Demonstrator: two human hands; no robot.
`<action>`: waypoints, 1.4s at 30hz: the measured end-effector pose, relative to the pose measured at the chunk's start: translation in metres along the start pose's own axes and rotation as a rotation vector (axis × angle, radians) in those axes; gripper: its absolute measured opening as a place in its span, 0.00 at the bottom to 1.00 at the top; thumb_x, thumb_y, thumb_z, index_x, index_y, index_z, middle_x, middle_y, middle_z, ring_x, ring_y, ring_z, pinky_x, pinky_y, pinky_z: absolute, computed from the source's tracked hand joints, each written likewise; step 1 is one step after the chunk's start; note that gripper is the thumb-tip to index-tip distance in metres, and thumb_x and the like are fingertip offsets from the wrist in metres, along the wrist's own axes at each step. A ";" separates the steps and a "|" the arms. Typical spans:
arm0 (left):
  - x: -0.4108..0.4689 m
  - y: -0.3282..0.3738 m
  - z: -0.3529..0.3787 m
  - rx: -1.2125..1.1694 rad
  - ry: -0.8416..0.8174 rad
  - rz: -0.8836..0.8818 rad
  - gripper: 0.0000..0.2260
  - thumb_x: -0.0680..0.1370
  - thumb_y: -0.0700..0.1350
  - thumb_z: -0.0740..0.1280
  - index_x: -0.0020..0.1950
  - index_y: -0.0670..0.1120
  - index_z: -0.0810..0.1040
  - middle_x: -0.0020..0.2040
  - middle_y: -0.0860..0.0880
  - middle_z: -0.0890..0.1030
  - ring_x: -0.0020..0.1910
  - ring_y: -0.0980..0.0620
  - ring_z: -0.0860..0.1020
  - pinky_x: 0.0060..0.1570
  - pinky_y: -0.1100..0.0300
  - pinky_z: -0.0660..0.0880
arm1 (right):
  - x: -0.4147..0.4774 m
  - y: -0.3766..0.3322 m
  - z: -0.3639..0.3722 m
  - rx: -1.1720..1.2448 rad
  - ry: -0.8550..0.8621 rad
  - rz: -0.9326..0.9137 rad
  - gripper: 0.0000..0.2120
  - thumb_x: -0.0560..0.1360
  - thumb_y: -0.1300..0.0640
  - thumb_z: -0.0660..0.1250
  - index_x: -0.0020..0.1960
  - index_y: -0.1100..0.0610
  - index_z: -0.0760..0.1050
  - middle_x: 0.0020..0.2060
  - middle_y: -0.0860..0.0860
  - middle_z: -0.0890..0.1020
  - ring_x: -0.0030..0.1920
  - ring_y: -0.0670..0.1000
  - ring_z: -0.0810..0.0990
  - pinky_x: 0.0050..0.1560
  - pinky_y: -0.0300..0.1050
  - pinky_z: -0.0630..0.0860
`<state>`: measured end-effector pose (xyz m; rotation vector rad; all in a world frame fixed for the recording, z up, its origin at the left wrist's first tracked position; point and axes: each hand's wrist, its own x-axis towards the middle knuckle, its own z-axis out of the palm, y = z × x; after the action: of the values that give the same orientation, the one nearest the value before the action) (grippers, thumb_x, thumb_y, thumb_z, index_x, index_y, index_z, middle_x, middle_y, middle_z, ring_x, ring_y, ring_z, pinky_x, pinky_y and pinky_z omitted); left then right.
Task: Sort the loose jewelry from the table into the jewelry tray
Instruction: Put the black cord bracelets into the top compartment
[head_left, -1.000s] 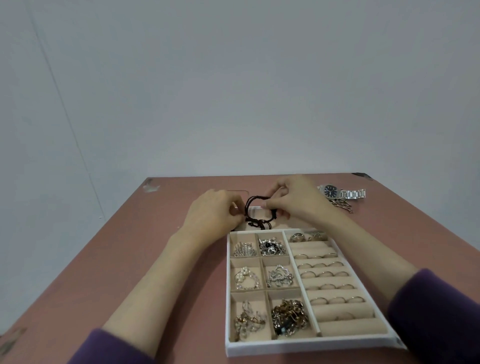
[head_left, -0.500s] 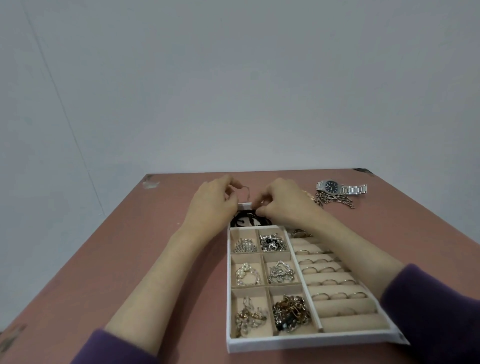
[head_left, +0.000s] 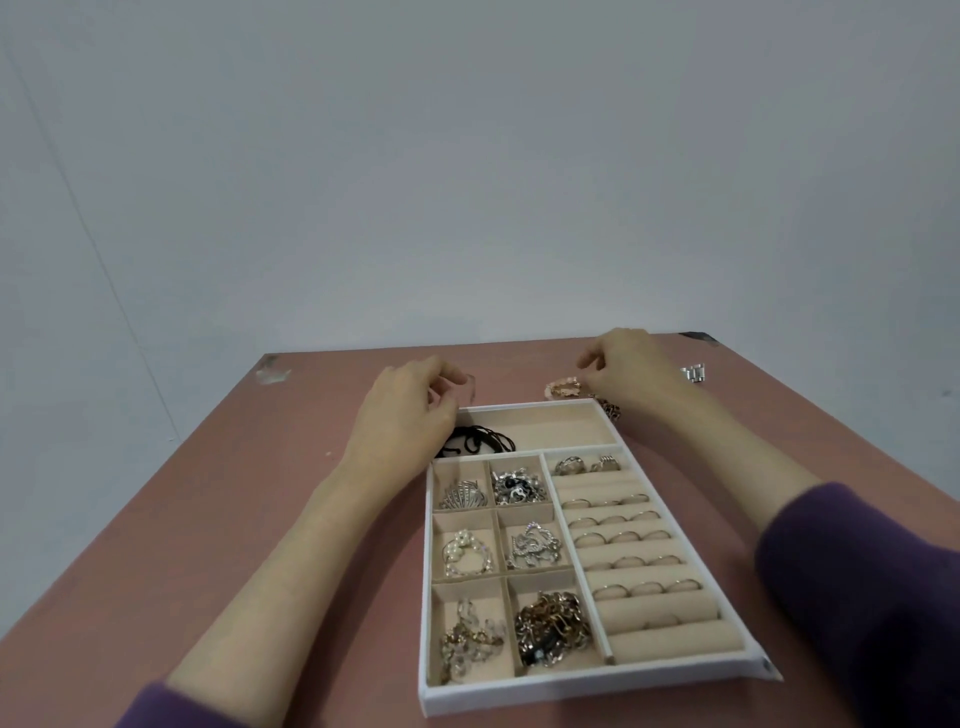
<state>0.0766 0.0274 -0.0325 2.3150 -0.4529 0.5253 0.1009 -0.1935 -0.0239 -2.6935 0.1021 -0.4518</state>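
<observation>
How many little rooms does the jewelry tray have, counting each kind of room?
Jewelry tray rooms by kind:
Small square compartments: 6
Long compartment at the far end: 1
Ring-roll section: 1
Total: 8

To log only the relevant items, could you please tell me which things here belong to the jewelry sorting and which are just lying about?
Job: jewelry tray, black cord in it, loose pink bracelet, chain and watch strap on the table.
Lying about: pale scrap at the far corner; small clear object, unidentifiable.
</observation>
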 end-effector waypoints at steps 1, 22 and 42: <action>0.000 0.000 0.000 0.002 -0.002 -0.001 0.09 0.75 0.39 0.62 0.50 0.46 0.80 0.39 0.54 0.77 0.39 0.52 0.75 0.44 0.58 0.72 | 0.002 0.002 0.001 -0.059 -0.002 0.011 0.06 0.69 0.65 0.64 0.39 0.61 0.80 0.33 0.57 0.77 0.43 0.58 0.73 0.39 0.44 0.71; 0.001 -0.009 -0.001 0.002 0.074 -0.050 0.10 0.75 0.38 0.61 0.51 0.46 0.80 0.37 0.56 0.76 0.43 0.50 0.76 0.47 0.55 0.73 | 0.004 -0.022 -0.018 0.061 0.129 -0.201 0.05 0.75 0.60 0.64 0.46 0.59 0.78 0.37 0.54 0.82 0.42 0.53 0.78 0.42 0.43 0.69; 0.006 -0.024 0.001 -0.028 0.125 -0.076 0.17 0.74 0.33 0.54 0.55 0.44 0.77 0.46 0.47 0.80 0.48 0.48 0.76 0.43 0.60 0.68 | -0.034 -0.053 0.011 0.588 -0.354 0.054 0.03 0.73 0.68 0.67 0.45 0.66 0.79 0.33 0.60 0.82 0.27 0.48 0.77 0.28 0.36 0.76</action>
<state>0.0927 0.0421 -0.0442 2.2475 -0.3100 0.6180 0.0724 -0.1367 -0.0219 -2.1399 -0.0530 0.0244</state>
